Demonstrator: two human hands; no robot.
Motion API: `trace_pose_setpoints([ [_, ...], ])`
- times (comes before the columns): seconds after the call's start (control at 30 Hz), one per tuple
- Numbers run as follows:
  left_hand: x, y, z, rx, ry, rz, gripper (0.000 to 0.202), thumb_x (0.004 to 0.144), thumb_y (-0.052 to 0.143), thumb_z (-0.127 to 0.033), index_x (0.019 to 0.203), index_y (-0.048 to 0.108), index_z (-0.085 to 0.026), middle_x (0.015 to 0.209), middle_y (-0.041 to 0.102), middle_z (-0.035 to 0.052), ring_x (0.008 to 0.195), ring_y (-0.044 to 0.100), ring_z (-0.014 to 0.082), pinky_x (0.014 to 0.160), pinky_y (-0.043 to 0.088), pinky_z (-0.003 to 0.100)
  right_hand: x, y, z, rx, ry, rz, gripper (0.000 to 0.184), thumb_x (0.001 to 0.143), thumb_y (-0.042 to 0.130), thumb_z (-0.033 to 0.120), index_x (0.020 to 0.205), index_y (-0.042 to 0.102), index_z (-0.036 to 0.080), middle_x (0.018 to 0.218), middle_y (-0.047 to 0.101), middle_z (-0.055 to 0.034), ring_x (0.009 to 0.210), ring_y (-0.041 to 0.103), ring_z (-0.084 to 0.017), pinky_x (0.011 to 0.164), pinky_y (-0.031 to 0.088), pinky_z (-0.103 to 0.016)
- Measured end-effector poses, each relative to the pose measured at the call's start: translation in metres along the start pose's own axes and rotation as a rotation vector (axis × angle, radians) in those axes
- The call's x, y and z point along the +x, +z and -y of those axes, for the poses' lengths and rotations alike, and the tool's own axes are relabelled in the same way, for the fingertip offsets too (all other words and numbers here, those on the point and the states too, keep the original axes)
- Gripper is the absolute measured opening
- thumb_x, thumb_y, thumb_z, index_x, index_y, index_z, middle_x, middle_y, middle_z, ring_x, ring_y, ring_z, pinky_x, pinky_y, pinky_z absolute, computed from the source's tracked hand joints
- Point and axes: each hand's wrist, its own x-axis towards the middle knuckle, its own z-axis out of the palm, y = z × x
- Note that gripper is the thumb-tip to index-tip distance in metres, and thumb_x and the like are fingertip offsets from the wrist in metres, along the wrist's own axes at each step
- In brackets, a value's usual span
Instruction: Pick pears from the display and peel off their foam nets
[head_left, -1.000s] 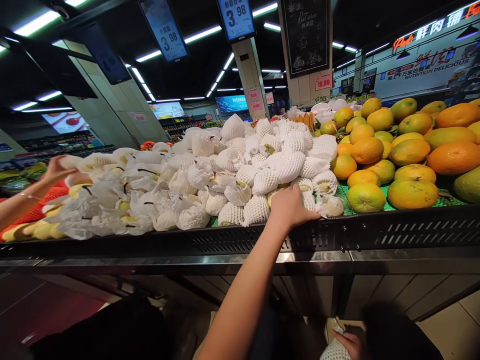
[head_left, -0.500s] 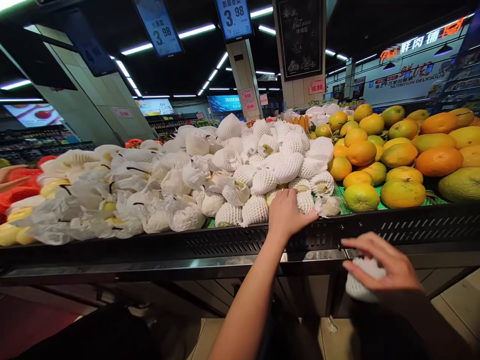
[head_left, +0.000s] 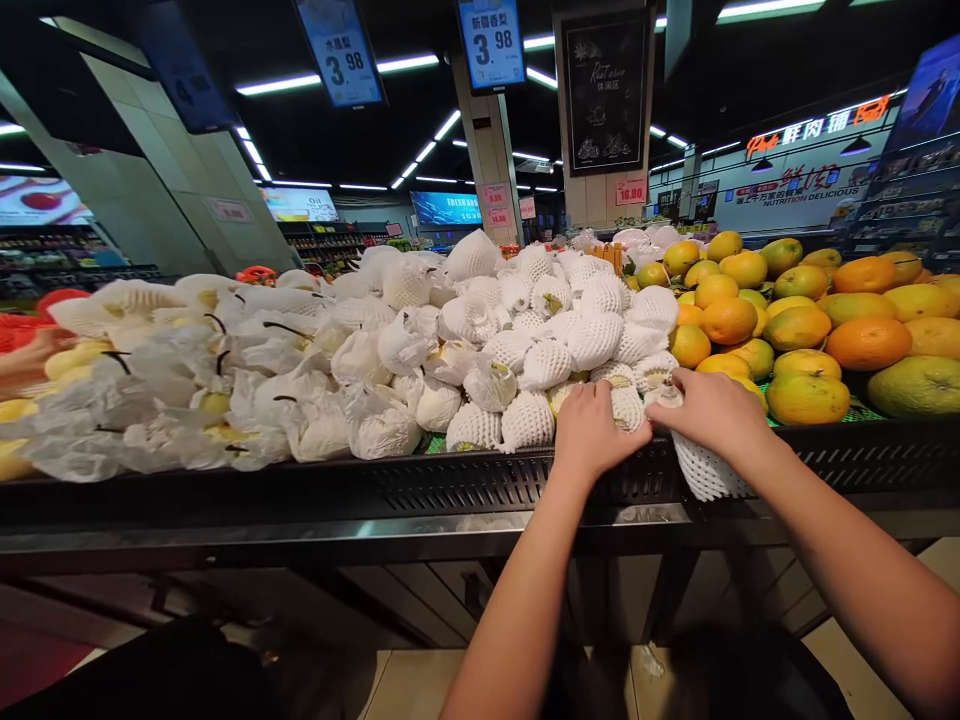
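Note:
My left hand [head_left: 590,430] is at the front edge of the pear pile, its fingers bent down among the fruit and its thumb stretched to the right. Between thumb and forefinger shows a pear in a white foam net [head_left: 627,408]. My right hand [head_left: 716,412] has its thumb and forefinger at a small wrapped pear [head_left: 664,398] by the tray's edge. Beneath the right palm a white foam net [head_left: 705,470] hangs over the tray's front wall; whether it has fruit inside is hidden. The other right fingers are hidden.
More pears in foam nets [head_left: 547,365] and thin paper [head_left: 382,428] are heaped to the left. Orange-green citrus fruit [head_left: 806,398] lies at the right. A black slotted tray wall [head_left: 465,485] runs along the front. Someone else's hand [head_left: 34,360] is at the far left.
My right hand has moved up and left from below the tray's edge to the pears, bringing the foam net along. My left hand stays at the same pears; the view has shifted slightly.

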Motion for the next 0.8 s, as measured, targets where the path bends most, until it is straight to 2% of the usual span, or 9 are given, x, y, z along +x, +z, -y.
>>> trace_pose_setpoints([
  [0.13,-0.003,-0.001,-0.001,-0.025,-0.008,-0.019,0.051,0.079,0.064,-0.052,0.111,0.054,-0.013,0.099,0.065,0.0102,0.1,0.059,0.0299,0.089,0.048,0.04,0.011,-0.003,-0.001,-0.022,0.022,-0.008,0.04,0.092,0.06,0.053,0.104,0.071,0.016,0.097,0.067,-0.0121,0.093,0.064,-0.031,0.057,0.027,-0.032],
  [0.27,-0.005,-0.002,-0.001,-0.054,0.041,0.013,0.054,0.081,0.063,-0.049,0.119,0.054,-0.012,0.103,0.064,0.0103,0.103,0.056,0.03,0.094,0.047,0.04,0.012,-0.006,-0.01,-0.012,-0.072,0.059,0.028,0.086,0.069,0.046,0.093,0.073,0.019,0.089,0.067,-0.0069,0.088,0.064,-0.028,0.059,0.032,-0.03],
  [0.33,-0.005,-0.001,0.002,-0.063,0.069,0.042,0.055,0.084,0.06,-0.051,0.124,0.055,-0.013,0.105,0.064,0.0103,0.107,0.054,0.0305,0.097,0.046,0.04,0.008,-0.004,-0.017,0.008,-0.085,0.055,0.028,0.084,0.073,0.045,0.098,0.074,0.021,0.092,0.068,-0.0051,0.091,0.064,-0.028,0.063,0.037,-0.031],
  [0.43,-0.005,-0.002,0.005,-0.078,0.091,0.017,0.06,0.087,0.057,-0.053,0.13,0.054,-0.011,0.118,0.06,0.0147,0.115,0.051,0.0324,0.105,0.042,0.044,-0.007,0.002,-0.026,0.122,-0.108,-0.15,0.042,0.084,0.075,0.04,0.12,0.07,0.018,0.109,0.066,-0.0058,0.099,0.062,-0.029,0.074,0.043,-0.033],
  [0.53,-0.018,-0.006,0.001,-0.255,0.146,-0.181,0.06,0.091,0.049,-0.052,0.138,0.048,-0.015,0.149,0.038,0.0185,0.134,0.042,0.032,0.115,0.035,0.046,-0.032,0.01,-0.019,0.462,-0.195,-0.515,0.041,0.087,0.073,0.033,0.124,0.066,0.016,0.107,0.064,-0.0042,0.096,0.061,-0.023,0.081,0.045,-0.031],
  [0.6,-0.044,-0.006,-0.006,-0.483,0.196,-0.307,0.058,0.096,0.035,-0.056,0.139,0.046,-0.019,0.155,0.031,0.0168,0.141,0.038,0.0291,0.118,0.033,0.046,-0.057,0.018,-0.003,0.801,-0.201,-0.724,0.026,0.095,0.067,0.033,0.115,0.068,0.018,0.094,0.063,-0.0024,0.084,0.059,-0.017,0.079,0.046,-0.027],
  [0.67,-0.088,-0.004,-0.014,-0.672,0.225,-0.301,0.069,0.094,0.032,-0.069,0.141,0.041,-0.019,0.147,0.043,0.0184,0.138,0.044,0.0301,0.114,0.041,0.047,-0.084,0.028,0.017,1.096,-0.188,-0.763,0.013,0.099,0.062,0.03,0.103,0.067,0.018,0.09,0.062,-0.0011,0.078,0.057,-0.013,0.07,0.046,-0.022],
  [0.73,-0.142,0.001,-0.015,-0.723,0.185,-0.193,0.064,0.094,0.045,-0.06,0.146,0.035,-0.024,0.13,0.062,0.0141,0.115,0.064,0.0264,0.094,0.057,0.04,-0.106,0.039,0.036,1.202,-0.341,-0.526,0.011,0.1,0.058,0.026,0.098,0.066,0.02,0.085,0.059,0.0009,0.073,0.055,-0.011,0.063,0.043,-0.02],
  [0.8,-0.195,0.001,-0.005,-0.617,-0.035,-0.221,0.045,0.098,0.047,-0.038,0.142,0.041,-0.033,0.111,0.071,0.0068,0.092,0.072,0.0235,0.077,0.061,0.037,-0.116,0.048,0.049,1.17,-0.502,-0.291,0.013,0.101,0.056,0.029,0.103,0.067,0.021,0.085,0.057,0.0009,0.074,0.053,-0.011,0.064,0.043,-0.021],
])
